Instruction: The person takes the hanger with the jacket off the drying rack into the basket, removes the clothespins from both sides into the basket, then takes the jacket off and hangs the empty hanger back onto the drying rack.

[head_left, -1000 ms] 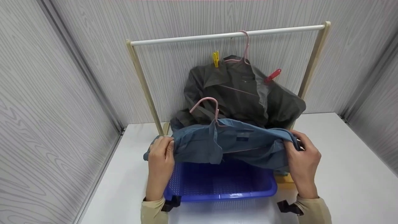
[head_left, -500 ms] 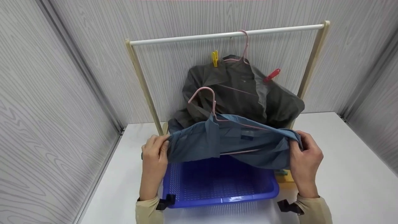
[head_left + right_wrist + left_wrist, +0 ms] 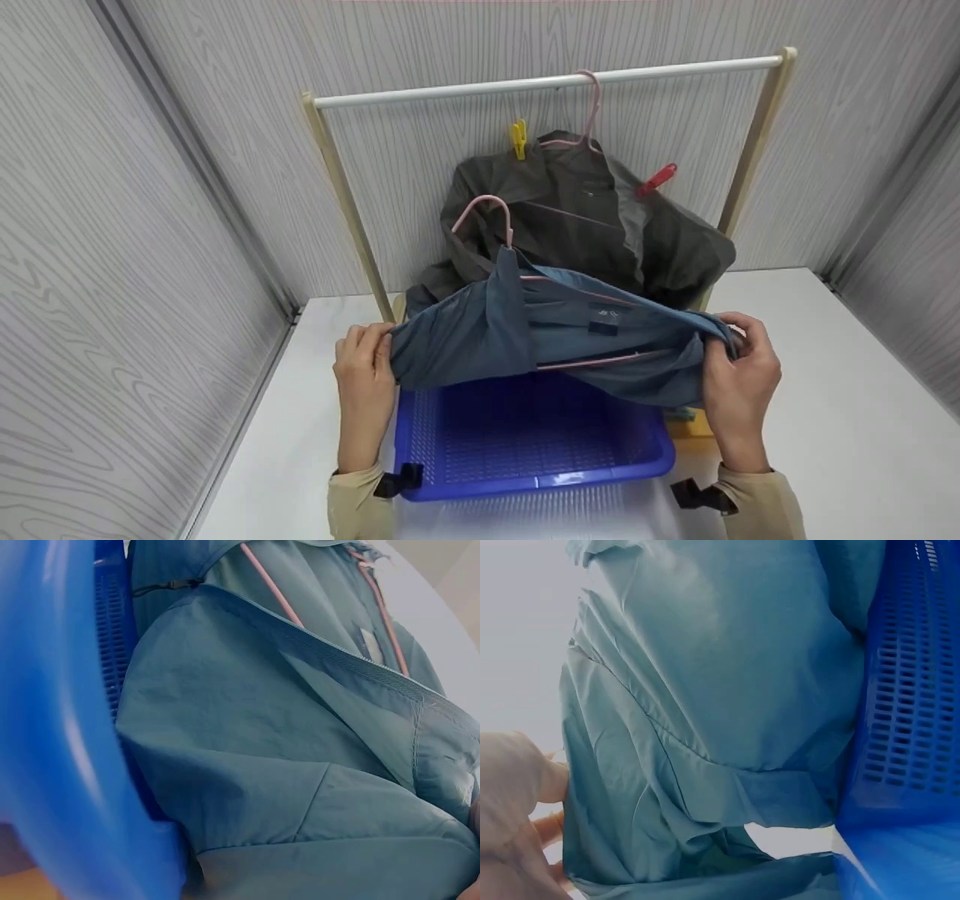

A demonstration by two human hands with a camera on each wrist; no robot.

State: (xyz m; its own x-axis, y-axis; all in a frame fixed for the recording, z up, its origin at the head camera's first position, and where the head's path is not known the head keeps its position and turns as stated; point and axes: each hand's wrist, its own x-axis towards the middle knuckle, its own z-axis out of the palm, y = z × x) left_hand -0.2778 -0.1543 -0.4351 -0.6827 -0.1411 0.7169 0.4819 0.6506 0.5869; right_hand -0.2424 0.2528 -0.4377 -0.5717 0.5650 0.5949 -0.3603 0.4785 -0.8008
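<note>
A blue-grey zip jacket [image 3: 465, 345] is spread over a pink hanger [image 3: 508, 221], whose hook sticks up from the collar. Part of the hanger's lower bar shows through the open front, below a dark neck label [image 3: 604, 319]. My left hand [image 3: 365, 382] pinches the jacket at its left shoulder. At the opposite side my right hand [image 3: 742, 382] grips the front edge near the shoulder, thumb in front. In the left wrist view, fabric [image 3: 705, 675] hangs beside the thumb. The right wrist view shows the jacket's zip edge [image 3: 330, 652] and only a sliver of hand.
Below the jacket sits a blue basket [image 3: 600, 476]. Behind it, a dark grey jacket [image 3: 559, 232] hangs from the white rail [image 3: 450, 91], with a yellow clothespin [image 3: 518, 139] and a red clothespin [image 3: 657, 180] on it. Something yellow [image 3: 694, 426] lies right of the basket.
The hanger hook has risen and shifted slightly left. My left hand has moved left and the jacket is stretched wider, its label more exposed. My right hand has shifted slightly right.
</note>
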